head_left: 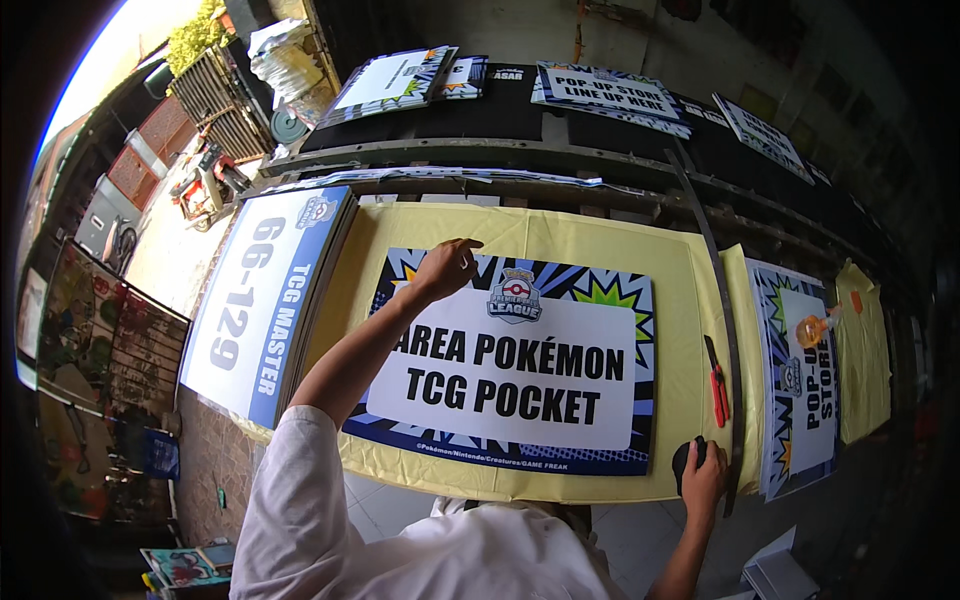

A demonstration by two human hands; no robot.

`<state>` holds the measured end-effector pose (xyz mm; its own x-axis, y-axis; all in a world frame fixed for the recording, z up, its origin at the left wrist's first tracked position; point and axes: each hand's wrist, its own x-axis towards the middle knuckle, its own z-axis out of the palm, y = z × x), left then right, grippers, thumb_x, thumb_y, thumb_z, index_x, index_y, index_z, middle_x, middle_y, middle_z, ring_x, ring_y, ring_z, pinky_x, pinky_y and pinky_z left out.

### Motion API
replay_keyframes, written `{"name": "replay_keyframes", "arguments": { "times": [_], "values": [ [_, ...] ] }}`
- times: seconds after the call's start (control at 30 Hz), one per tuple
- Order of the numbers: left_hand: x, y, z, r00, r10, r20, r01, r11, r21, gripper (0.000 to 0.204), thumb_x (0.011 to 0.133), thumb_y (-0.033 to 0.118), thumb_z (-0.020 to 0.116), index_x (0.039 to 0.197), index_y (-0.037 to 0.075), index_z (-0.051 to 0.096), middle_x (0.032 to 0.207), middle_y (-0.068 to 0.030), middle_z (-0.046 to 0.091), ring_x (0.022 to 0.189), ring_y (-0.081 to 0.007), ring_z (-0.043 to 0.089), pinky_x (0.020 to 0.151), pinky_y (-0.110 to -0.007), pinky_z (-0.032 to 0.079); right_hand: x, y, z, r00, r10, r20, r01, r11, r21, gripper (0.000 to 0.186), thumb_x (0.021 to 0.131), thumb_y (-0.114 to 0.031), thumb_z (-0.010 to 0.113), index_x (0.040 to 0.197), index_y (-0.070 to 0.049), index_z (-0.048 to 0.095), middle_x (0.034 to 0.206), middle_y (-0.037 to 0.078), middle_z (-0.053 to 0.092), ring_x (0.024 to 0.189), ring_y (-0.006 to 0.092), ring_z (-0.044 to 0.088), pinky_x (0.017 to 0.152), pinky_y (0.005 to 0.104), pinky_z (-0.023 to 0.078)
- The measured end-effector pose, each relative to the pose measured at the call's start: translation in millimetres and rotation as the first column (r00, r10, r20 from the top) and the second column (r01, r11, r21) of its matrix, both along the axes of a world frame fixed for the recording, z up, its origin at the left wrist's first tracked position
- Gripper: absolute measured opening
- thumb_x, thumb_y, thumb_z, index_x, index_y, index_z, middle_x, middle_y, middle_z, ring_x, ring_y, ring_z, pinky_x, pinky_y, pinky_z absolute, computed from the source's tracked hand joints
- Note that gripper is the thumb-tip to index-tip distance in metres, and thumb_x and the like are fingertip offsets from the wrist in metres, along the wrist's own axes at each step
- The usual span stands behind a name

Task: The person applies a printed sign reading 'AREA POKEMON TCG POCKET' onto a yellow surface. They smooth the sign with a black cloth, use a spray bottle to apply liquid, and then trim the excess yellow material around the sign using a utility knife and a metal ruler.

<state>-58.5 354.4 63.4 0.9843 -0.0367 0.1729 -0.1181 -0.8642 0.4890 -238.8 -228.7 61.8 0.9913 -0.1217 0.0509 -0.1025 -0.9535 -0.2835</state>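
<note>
My left hand (448, 268) is over the upper edge of a large printed signboard (500, 360) with a white panel and blue starburst border, its fingers loosely bent and apart, with nothing visible in them. The board lies on pale yellow sheeting (680, 300). My right hand (703, 470) grips a black pad (688, 458), its exact kind unclear, by the board's lower right corner. Above that hand, a red utility knife (717, 393) with a dark blade lies beside a long dark metal straightedge (727, 310).
A stack of white-and-blue boards (250, 300) is at left, another printed board (795, 385) at right, with an orange bottle (811, 330) on it. More boards (610, 95) rest on a black rear surface. An open gateway and parked motorbike (212, 185) are at upper left.
</note>
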Motion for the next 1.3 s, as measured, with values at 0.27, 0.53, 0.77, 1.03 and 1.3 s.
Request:
{"name": "replay_keyframes", "arguments": {
  "times": [0.27,0.53,0.77,1.03,1.3],
  "values": [
    [87.3,-61.0,-18.0,0.924,-0.231,-0.305,0.334,0.876,0.349,0.105,0.062,0.061,0.094,0.145,0.006,0.059,0.124,-0.0176,0.072,0.118,-0.0339,0.068,0.105,-0.045,0.051,-5.6,12.5,-32.9,0.986,-0.089,0.141,0.094,0.995,-0.029,0.044,0.098,-0.033,0.071,0.13,-0.007,0.056,0.149,0.02,0.045,0.14,0.0437,0.044,0.114,0.0569,0.037],
    [99.0,-50.1,-22.7,0.88,-0.116,-0.46,0.296,0.893,0.341,0.103,0.056,0.066,0.095,0.133,0.006,0.065,0.115,-0.0149,0.074,0.113,-0.033,0.07,0.099,-0.042,0.054,5.4,10.4,-29.6,0.969,-0.136,0.205,0.087,0.969,0.23,0.054,0.099,-0.033,0.072,0.141,-0.007,0.052,0.156,0.023,0.039,0.144,0.0454,0.04,0.116,0.0558,0.039],
    [84.3,-0.1,8.4,0.787,-0.093,-0.611,0.278,0.936,0.216,0.105,0.055,0.082,0.088,0.117,-0.001,0.072,0.11,-0.0192,0.075,0.105,-0.0329,0.072,0.093,-0.039,0.056,41.6,-16.3,-17.9,0.958,-0.141,0.251,0.096,0.979,0.18,0.052,0.103,-0.038,0.064,0.144,-0.008,0.053,0.154,0.021,0.045,0.142,0.0435,0.046,0.113,0.0544,0.044],
    [10.0,16.5,152.2,0.916,-0.1,-0.39,0.128,0.991,0.047,0.048,0.089,0.05,0.079,0.104,0.004,0.076,0.089,-0.0061,0.075,0.081,-0.0137,0.067,0.072,-0.033,0.051,115.1,-102.6,-48.0,0.887,-0.263,0.381,0.216,0.963,0.162,0.038,0.105,-0.03,0.062,0.127,0.001,0.064,0.129,0.022,0.063,0.124,0.0408,0.056,0.107,0.0487,0.046],
    [-100.0,95.2,187.3,0.95,0.232,-0.21,-0.309,0.804,-0.508,0.043,0.103,0.042,0.069,0.119,0.002,0.072,0.103,-0.0006,0.073,0.094,-0.0078,0.063,0.086,-0.028,0.05,220.8,-126.9,-82.5,0.995,-0.098,0.017,0.09,0.957,0.277,0.054,0.098,-0.042,0.068,0.133,-0.001,0.066,0.116,0.024,0.072,0.113,0.0408,0.066,0.102,0.0491,0.05]
  ]
}}
